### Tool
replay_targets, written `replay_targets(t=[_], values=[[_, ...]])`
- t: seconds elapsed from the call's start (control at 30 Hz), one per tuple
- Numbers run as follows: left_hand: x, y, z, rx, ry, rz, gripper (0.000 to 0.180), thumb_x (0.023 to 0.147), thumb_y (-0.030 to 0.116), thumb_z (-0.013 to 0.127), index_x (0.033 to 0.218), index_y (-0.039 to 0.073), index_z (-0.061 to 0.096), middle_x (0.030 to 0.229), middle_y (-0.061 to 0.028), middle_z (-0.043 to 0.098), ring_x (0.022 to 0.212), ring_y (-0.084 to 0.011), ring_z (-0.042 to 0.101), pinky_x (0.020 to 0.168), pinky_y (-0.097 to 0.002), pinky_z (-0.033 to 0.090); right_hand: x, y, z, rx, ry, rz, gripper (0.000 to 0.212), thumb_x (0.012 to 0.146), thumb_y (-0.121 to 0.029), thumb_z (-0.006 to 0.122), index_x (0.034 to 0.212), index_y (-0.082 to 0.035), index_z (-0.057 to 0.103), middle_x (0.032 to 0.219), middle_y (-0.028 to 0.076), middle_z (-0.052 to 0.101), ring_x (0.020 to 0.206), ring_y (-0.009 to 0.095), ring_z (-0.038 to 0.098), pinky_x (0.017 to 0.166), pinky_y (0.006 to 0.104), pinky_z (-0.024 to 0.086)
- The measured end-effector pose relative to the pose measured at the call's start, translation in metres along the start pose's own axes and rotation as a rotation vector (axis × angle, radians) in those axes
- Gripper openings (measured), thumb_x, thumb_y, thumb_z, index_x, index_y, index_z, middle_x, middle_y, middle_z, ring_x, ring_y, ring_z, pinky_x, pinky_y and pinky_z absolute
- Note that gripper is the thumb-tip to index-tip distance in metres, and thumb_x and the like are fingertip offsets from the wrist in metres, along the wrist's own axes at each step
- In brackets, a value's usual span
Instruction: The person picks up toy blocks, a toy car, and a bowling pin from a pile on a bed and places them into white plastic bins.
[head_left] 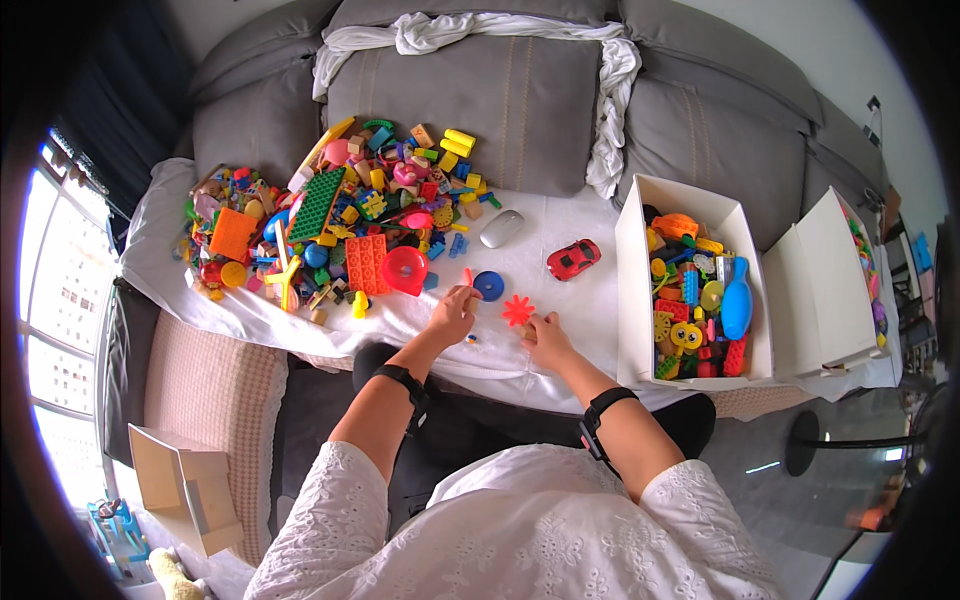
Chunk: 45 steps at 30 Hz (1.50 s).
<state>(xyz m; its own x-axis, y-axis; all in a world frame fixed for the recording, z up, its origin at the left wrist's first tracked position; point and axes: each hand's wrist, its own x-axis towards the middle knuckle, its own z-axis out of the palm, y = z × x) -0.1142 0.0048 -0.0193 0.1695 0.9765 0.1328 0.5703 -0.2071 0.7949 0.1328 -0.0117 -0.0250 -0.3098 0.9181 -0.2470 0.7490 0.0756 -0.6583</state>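
On the white sheet, my left hand [455,312] is closed in a pinch around a short red-orange stick [468,275], whose upper end shows above the fingers. A blue disc [489,286] lies just right of that stick. My right hand [547,340] is also closed, its fingertips at the lower right edge of a red-orange flower-shaped toy piece [518,310]. Tiny coloured bits [472,338] lie below the left fingers. Farther off are a red toy car [573,260] and a silver computer mouse [502,229].
A large heap of toy blocks [366,265] covers the left of the sheet. To the right stands a white box [631,290] filled with toys, and beside it another white box [815,290]. Grey sofa backs [470,110] rise behind. An opened carton [185,490] sits at lower left.
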Motion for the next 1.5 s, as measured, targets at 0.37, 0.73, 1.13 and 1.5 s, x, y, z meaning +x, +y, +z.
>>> replay_targets(t=[0.37, 0.73, 1.13, 1.5], values=[[-0.030, 0.038, 0.022, 0.757, -0.248, 0.147, 0.032, 0.087, 0.016, 0.060, 0.117, 0.015, 0.050, 0.116, -0.0124, 0.046, 0.105, -0.0346, 0.055, 0.078, -0.0407, 0.057, 0.003, 0.010, 0.002, -0.065, 0.031, -0.024, 0.058, 0.078, -0.022, 0.073, 0.129, -0.013, 0.048, 0.123, 0.023, 0.042, 0.106, 0.042, 0.057, 0.092, 0.0460, 0.049], [-0.006, 0.000, 0.021, 0.117, 0.074, -0.102, 0.026, 0.087, 0.001, 0.051, 0.112, 0.010, 0.054, 0.111, -0.0213, 0.050, 0.098, -0.0412, 0.057, 0.081, -0.0460, 0.050, 0.036, 0.006, -0.003, 0.047, 0.115, 0.067, 0.041, 0.079, -0.024, 0.073, 0.111, -0.005, 0.056, 0.106, 0.024, 0.059, 0.097, 0.041, 0.061, 0.083, 0.0461, 0.050], [0.042, -0.023, 0.025, 0.226, 0.305, -0.216, 0.038, 0.087, 0.018, 0.066, 0.121, 0.003, 0.058, 0.107, -0.0194, 0.055, 0.100, -0.0349, 0.056, 0.086, -0.0421, 0.048, 0.044, 0.015, 0.011, 0.111, 0.286, 0.015, 0.034, 0.082, -0.024, 0.073, 0.099, 0.000, 0.056, 0.090, 0.022, 0.067, 0.084, 0.040, 0.064, 0.074, 0.0451, 0.051], [0.024, 0.018, 0.033, 0.377, 0.183, -0.171, 0.028, 0.084, 0.013, 0.066, 0.108, 0.007, 0.053, 0.108, -0.0166, 0.050, 0.089, -0.0384, 0.060, 0.078, -0.0457, 0.051, 0.049, 0.010, 0.007, 0.107, 0.370, 0.164, 0.038, 0.084, -0.029, 0.071, 0.105, -0.003, 0.053, 0.099, 0.022, 0.064, 0.092, 0.040, 0.062, 0.077, 0.0473, 0.049]])
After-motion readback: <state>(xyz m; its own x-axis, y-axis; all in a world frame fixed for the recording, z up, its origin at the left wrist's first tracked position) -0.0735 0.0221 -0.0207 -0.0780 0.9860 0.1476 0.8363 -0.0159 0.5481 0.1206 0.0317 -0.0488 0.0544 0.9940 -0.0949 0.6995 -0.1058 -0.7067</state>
